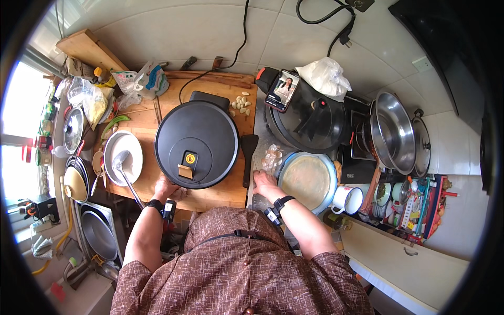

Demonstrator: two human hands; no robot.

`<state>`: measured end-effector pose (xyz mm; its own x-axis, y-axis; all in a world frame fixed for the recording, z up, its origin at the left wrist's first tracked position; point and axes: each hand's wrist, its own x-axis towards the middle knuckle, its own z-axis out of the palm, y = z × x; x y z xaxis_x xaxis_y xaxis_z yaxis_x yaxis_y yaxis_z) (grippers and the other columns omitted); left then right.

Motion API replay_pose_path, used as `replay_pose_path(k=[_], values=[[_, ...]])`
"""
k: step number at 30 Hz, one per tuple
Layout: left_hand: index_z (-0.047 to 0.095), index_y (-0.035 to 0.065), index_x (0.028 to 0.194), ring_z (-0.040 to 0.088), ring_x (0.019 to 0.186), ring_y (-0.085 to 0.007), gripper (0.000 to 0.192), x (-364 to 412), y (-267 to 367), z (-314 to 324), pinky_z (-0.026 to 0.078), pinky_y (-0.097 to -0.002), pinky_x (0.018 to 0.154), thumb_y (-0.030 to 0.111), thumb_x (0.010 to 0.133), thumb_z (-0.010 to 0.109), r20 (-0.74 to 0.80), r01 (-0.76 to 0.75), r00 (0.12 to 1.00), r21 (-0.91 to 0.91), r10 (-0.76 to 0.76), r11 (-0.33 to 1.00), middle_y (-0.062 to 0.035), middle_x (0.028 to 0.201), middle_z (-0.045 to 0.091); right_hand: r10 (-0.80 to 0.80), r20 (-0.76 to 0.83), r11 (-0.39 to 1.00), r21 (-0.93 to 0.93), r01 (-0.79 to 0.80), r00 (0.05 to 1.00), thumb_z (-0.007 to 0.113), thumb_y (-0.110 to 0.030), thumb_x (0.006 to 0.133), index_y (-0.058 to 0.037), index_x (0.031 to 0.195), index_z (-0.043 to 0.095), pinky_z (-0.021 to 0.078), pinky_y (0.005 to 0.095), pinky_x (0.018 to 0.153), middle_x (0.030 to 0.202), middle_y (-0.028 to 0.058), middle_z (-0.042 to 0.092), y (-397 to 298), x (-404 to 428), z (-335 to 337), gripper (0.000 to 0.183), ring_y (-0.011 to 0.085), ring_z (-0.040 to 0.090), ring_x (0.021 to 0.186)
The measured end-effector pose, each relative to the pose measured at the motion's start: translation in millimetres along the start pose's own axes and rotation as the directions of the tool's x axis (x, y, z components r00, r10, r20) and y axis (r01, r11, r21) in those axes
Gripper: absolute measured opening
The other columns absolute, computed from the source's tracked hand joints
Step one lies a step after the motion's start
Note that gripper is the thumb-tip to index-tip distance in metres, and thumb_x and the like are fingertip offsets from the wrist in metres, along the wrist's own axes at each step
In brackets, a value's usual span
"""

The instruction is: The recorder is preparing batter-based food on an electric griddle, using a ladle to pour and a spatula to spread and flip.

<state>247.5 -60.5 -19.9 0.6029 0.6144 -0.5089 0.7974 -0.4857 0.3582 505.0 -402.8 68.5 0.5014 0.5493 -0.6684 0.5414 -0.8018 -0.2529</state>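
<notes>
A round black electric griddle with its lid down (197, 143) stands on a wooden board (224, 199). My left hand (165, 187) is at the griddle's near left edge, its fingers partly hidden, so its hold cannot be told. My right hand (264, 183) rests on the grey counter at the board's right edge, fingers bent; whether it holds anything is unclear. Beside it lie garlic skins (272, 156) and a large round dish with a pale content (307, 182). A black spatula (248, 159) lies between griddle and right hand. Peeled garlic cloves (241, 104) lie behind it.
Left of the griddle, a white bowl (136, 175) holds a metal ladle (125, 167). At the back right, a phone (282, 90) and a white plastic bag (326, 78) rest on a lidded black pan (311, 134). An enamel mug (348, 200) and steel bowl (393, 134) stand right.
</notes>
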Motion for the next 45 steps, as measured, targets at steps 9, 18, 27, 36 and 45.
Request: replay_pose_path(k=[9, 18, 27, 36, 45], values=[[0.064, 0.0008, 0.106, 0.066, 0.097, -0.0319, 0.067, -2, 13, -2, 0.053, -0.0390, 0.086, 0.041, 0.058, 0.086, -0.039, -0.068, 0.997, 0.020, 0.069, 0.997, -0.0184, 0.101, 0.069, 0.023, 0.000, 1.000, -0.006, -0.023, 1.000, 0.086, -0.018, 0.063, -0.0023, 0.116, 0.054, 0.0499, 0.0431, 0.091, 0.117, 0.0189, 0.057, 3, -1, 2, 0.064, 0.0366, 0.059, 0.110], [0.066, 0.0056, 0.106, 0.067, 0.095, -0.0311, 0.062, 4, -4, 5, 0.054, -0.0394, 0.083, 0.043, 0.059, 0.084, -0.053, -0.118, 0.991, 0.027, 0.119, 0.993, -0.0169, 0.098, 0.069, 0.007, 0.005, 1.000, 0.000, -0.007, 1.000, 0.086, -0.018, 0.063, -0.0025, 0.117, 0.053, 0.0500, 0.0432, 0.091, 0.117, 0.0191, 0.057, -1, -1, -2, 0.066, 0.0367, 0.059, 0.110], [0.068, 0.0075, 0.104, 0.067, 0.094, -0.0302, 0.057, -6, 17, -8, 0.054, -0.0393, 0.081, 0.041, 0.061, 0.083, -0.059, -0.078, 0.995, 0.026, 0.080, 0.997, -0.0158, 0.098, 0.070, 0.017, 0.001, 1.000, 0.003, -0.017, 1.000, 0.086, -0.018, 0.062, -0.0029, 0.118, 0.053, 0.0504, 0.0434, 0.091, 0.118, 0.0190, 0.057, 1, -2, -1, 0.067, 0.0367, 0.059, 0.110], [0.068, 0.0073, 0.103, 0.068, 0.092, -0.0294, 0.056, -1, 2, 0, 0.055, -0.0380, 0.081, 0.040, 0.060, 0.083, -0.061, -0.100, 0.993, 0.021, 0.101, 0.995, -0.0145, 0.096, 0.070, 0.013, 0.016, 1.000, 0.004, -0.013, 1.000, 0.086, -0.018, 0.063, -0.0023, 0.118, 0.053, 0.0505, 0.0434, 0.090, 0.119, 0.0194, 0.057, -1, -2, -4, 0.065, 0.0367, 0.059, 0.110], [0.065, 0.0058, 0.103, 0.068, 0.091, -0.0303, 0.061, -7, 14, -7, 0.055, -0.0381, 0.080, 0.042, 0.058, 0.084, -0.067, -0.076, 0.995, 0.014, 0.077, 0.997, -0.0151, 0.094, 0.070, 0.011, 0.000, 1.000, -0.007, -0.011, 1.000, 0.086, -0.018, 0.063, -0.0015, 0.117, 0.053, 0.0502, 0.0444, 0.090, 0.118, 0.0200, 0.057, 3, 0, 2, 0.065, 0.0376, 0.059, 0.110]])
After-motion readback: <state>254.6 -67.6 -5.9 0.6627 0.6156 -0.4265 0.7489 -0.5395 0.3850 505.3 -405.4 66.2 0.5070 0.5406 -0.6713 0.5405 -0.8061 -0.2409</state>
